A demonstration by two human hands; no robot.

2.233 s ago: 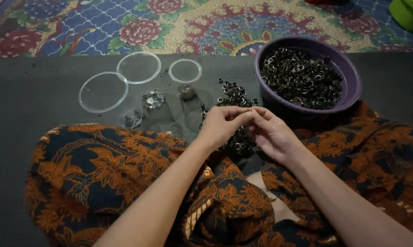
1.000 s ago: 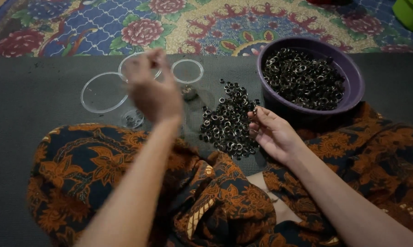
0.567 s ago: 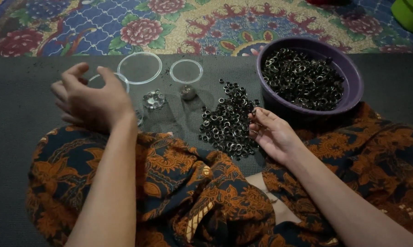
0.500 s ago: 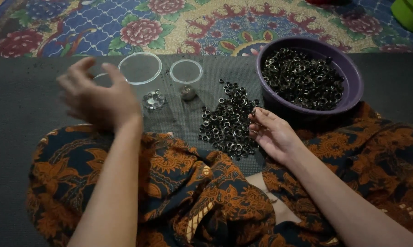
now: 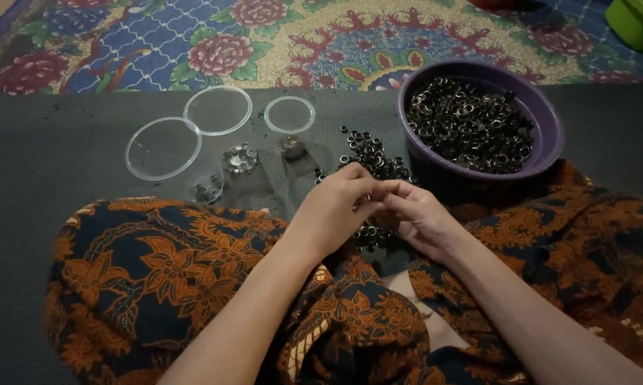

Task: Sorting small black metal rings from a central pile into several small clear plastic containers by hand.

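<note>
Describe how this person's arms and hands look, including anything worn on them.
Both forearms are bare right to the picture's lower edge, with no sleeve in view. The left hand and right hand show no gloves, and no watch or bracelet sits on either wrist. Rings cannot be ruled out, as the fingers overlap.

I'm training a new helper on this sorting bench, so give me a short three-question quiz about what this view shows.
1. True or false: the purple bowl holds small dark metal rings.
2. Where do the left hand and right hand meet? A) inside the bowl B) over the loose pile of rings on the grey mat C) above the clear cups
3. How many clear round cups stand on the mat to the left of the pile?

Key
1. True.
2. B: fingertips together just above the pile's near edge.
3. Three, each with a few small pieces in the bottom.
</note>
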